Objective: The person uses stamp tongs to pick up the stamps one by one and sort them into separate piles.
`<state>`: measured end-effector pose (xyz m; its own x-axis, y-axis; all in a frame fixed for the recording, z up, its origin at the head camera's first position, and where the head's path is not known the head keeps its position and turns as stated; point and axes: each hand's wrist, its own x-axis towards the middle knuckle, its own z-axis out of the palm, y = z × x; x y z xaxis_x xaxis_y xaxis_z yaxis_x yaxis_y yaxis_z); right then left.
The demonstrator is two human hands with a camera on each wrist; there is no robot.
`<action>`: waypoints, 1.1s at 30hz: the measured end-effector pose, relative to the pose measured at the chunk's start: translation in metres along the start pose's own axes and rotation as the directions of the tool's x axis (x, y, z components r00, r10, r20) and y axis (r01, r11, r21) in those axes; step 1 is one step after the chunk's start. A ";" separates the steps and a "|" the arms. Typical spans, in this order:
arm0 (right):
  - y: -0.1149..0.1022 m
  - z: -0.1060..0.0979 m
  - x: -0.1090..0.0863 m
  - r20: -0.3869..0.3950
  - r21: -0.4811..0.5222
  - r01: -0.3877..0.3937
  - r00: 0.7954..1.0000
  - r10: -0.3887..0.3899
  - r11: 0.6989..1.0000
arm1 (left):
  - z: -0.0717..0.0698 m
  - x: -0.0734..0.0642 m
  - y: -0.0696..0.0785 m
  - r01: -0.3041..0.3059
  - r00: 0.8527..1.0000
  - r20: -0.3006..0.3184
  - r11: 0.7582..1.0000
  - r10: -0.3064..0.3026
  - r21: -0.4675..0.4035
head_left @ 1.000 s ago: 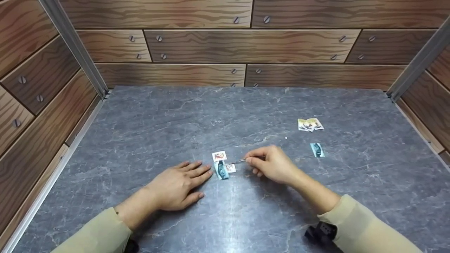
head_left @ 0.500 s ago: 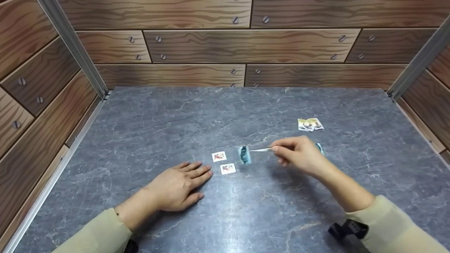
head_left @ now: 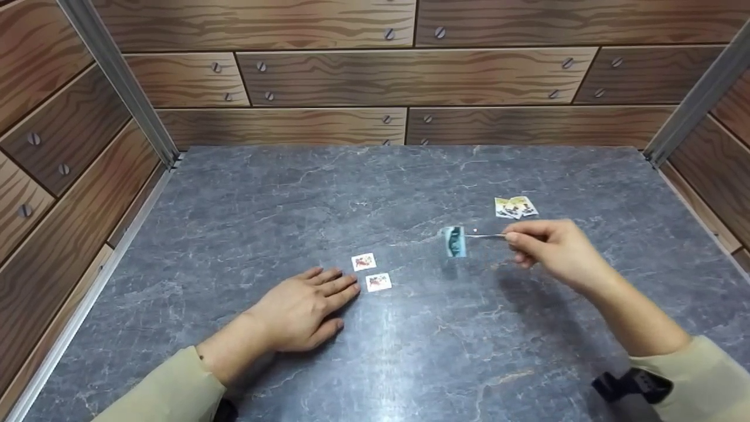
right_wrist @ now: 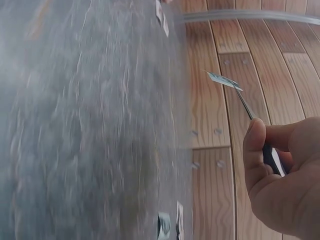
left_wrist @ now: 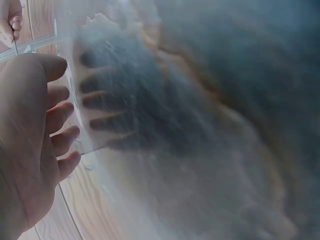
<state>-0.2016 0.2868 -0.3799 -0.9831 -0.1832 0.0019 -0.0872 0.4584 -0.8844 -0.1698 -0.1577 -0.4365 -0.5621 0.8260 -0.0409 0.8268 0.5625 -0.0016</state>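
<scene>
My right hand [head_left: 556, 252] pinches a pair of tweezers [right_wrist: 244, 104] between thumb and fingers. At their tips hangs a small blue postage stamp [head_left: 454, 242] with a dark picture, raised off the table in the right wrist view. Flat on the table lies my left hand [head_left: 304, 310], palm down, fingers spread and holding nothing. Just beyond its fingertips are two white stamps with red prints, an upper stamp [head_left: 363, 261] and a lower stamp [head_left: 378, 282]. Another blue stamp [right_wrist: 163, 226] shows at the bottom of the right wrist view; in the head view my right hand covers it.
Overlapping yellow-and-white stamps [head_left: 515, 207] lie farther back on the right. A tiny white speck [head_left: 475, 230] is near the tweezers. The grey marbled table [head_left: 263, 193] is enclosed by wood-patterned walls [head_left: 322, 76] with metal corner posts.
My right hand has lifted the blue stamp with the tweezers and carried it right and away from me, uncovering the lower white stamp. My left hand has stayed in place.
</scene>
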 end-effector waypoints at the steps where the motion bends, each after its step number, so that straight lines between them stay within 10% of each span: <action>1: 0.002 -0.004 -0.001 -0.003 0.006 -0.002 1.000 0.002 1.000 | 0.000 0.001 0.000 -0.001 1.000 0.000 1.000 0.001 0.003; 33: 0.056 -0.088 -0.026 -0.144 0.027 -0.042 0.989 0.046 0.999 | 0.007 0.012 0.002 -0.024 1.000 -0.008 1.000 0.024 -0.016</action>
<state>-0.1950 0.3937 -0.3889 -0.9990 -0.0350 0.0285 -0.0410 0.4423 -0.8959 -0.1746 -0.1474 -0.4443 -0.5423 0.8395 -0.0334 0.8396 0.5429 0.0157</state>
